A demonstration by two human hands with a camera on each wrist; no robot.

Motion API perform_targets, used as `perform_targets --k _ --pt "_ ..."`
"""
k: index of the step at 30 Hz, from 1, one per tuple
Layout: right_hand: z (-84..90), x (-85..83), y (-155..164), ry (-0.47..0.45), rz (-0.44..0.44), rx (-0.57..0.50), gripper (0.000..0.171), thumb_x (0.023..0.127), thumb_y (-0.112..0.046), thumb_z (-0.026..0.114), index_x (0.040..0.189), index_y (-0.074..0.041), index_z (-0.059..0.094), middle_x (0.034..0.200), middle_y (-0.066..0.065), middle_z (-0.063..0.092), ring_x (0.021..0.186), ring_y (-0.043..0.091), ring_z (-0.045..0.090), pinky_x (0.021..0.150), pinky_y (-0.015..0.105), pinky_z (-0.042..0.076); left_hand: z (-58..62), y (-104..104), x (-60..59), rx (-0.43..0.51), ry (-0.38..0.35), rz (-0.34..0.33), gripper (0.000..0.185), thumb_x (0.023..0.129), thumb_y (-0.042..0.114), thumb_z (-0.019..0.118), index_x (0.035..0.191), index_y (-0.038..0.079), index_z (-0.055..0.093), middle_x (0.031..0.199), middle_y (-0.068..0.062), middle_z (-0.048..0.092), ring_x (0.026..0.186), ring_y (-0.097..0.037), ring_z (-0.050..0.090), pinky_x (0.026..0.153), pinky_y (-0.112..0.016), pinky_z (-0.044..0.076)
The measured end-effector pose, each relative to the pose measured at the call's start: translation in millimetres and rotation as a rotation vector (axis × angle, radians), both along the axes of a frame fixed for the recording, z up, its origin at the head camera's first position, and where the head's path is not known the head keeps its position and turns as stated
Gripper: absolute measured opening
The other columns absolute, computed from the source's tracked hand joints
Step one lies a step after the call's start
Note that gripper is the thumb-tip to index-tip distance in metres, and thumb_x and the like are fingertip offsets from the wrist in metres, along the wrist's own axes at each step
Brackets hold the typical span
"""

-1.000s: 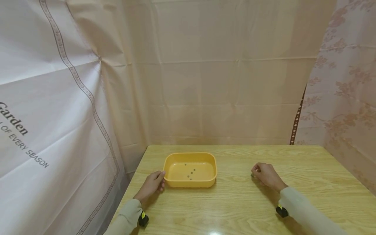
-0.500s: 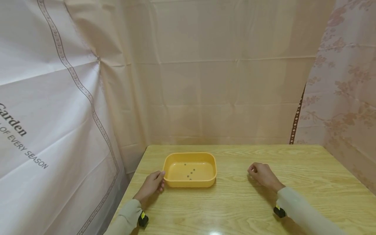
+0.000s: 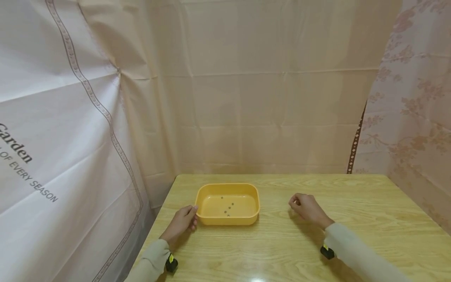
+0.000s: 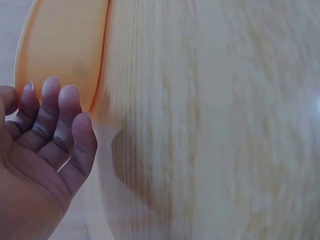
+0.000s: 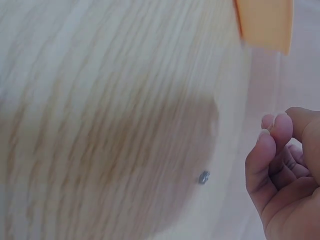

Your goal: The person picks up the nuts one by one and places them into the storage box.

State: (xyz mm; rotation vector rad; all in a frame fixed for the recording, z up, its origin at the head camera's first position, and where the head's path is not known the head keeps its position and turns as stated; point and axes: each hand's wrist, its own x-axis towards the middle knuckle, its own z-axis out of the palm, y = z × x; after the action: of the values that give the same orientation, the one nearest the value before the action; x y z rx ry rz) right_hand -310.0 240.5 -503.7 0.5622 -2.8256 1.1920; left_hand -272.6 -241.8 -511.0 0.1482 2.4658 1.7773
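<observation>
At the left edge of the desk [image 3: 282,250], the left hand [image 3: 180,224] is resting against the near left corner of the yellow tray [image 3: 227,220]. Its fingers [image 4: 56,107] are lying loosely extended, side by side, with the tips touching the tray wall and gripping nothing; it looks to be steadying the tray. The tray is sitting on the left half of the desk, toward the far edge. A few small dark pieces [image 3: 229,206] are lying scattered on its floor.

To the right of the tray, well apart from it, the right hand [image 3: 307,207] is hovering low over the desk with its fingers [image 5: 270,142] curled in and the thumb and forefinger tips pressed together. Whether something tiny is pinched between them I cannot tell. One small grey piece [image 5: 203,176], like those in the tray, is lying on the bare wood just beside those fingertips.

Judging from this, the step in hand is gathering small pieces from the desk into the tray. If the pinch is empty, the next move calls for a fine fingertip grasp on the grey piece. Then a short carry leftward over the rim, with the pinch loosening only above the tray floor so the piece is not bouncing out.
</observation>
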Motion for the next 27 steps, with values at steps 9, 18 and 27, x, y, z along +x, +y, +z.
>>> perform_targets --k 9,18,27 --pt "8.2 1.7 -18.2 0.022 0.014 0.002 0.017 0.106 -0.012 0.058 0.108 0.003 0.066 0.068 0.011 0.063 0.045 0.012 0.049 0.041 0.025 0.042 0.5 -0.6 -1.5 -0.025 0.015 -0.001 0.043 0.113 0.032 0.045 0.092 -0.004 0.057 0.076 -0.008 0.059 0.060 -0.016 0.056 0.055 -0.028 0.053" --pt "11.3 4.8 -35.0 0.057 0.062 0.006 0.015 0.105 -0.009 0.060 0.106 0.004 0.066 0.071 0.009 0.065 0.046 0.009 0.050 0.043 0.023 0.044 -0.8 -1.2 1.0 -0.008 0.011 -0.008 0.041 0.112 0.033 0.046 0.093 -0.001 0.057 0.077 -0.009 0.060 0.062 -0.016 0.057 0.056 -0.028 0.053" --pt "18.2 10.1 -52.9 0.042 0.060 0.001 0.013 0.105 -0.009 0.060 0.106 0.002 0.067 0.074 0.010 0.066 0.052 0.013 0.055 0.046 0.023 0.046 -1.0 -1.6 -0.6 -0.010 -0.003 0.000 0.040 0.113 0.031 0.044 0.090 0.001 0.057 0.076 -0.008 0.059 0.061 -0.015 0.056 0.055 -0.027 0.051"
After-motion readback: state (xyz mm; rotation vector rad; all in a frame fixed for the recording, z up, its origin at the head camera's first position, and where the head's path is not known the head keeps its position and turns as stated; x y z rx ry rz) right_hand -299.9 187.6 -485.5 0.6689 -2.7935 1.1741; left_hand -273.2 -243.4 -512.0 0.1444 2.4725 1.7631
